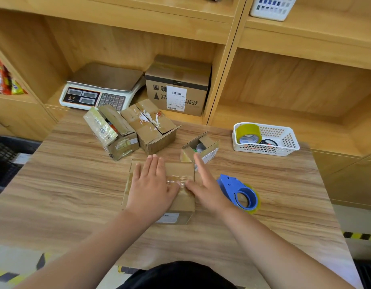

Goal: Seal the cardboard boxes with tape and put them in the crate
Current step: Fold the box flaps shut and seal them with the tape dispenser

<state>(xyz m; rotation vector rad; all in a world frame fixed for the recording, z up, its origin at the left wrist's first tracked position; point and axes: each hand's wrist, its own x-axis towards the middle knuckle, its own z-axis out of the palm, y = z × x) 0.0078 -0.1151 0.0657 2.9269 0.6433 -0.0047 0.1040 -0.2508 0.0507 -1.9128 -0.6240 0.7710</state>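
Note:
A closed cardboard box (pixel 181 171) lies in the middle of the wooden table (pixel 65 184), with a strip of clear tape across its top. My left hand (pixel 152 184) presses flat on the lid with straight fingers. My right hand (pixel 204 183) rests at the box's right edge, fingers straight, thumb on the tape. A blue tape dispenser (pixel 241 193) lies on the table just right of my right hand. Behind stand a box with raised flaps (pixel 111 132), a taped box (pixel 153 126) and a small open box (pixel 201 147). A dark crate (pixel 5 157) sits at the left, off the table.
A white basket (pixel 284 140) with a yellow tape roll (pixel 248 132) stands at the table's back right. On the shelf behind are a weighing scale (pixel 97 90) and a large labelled carton (pixel 178 86). Another white basket (pixel 272 7) sits on the upper shelf.

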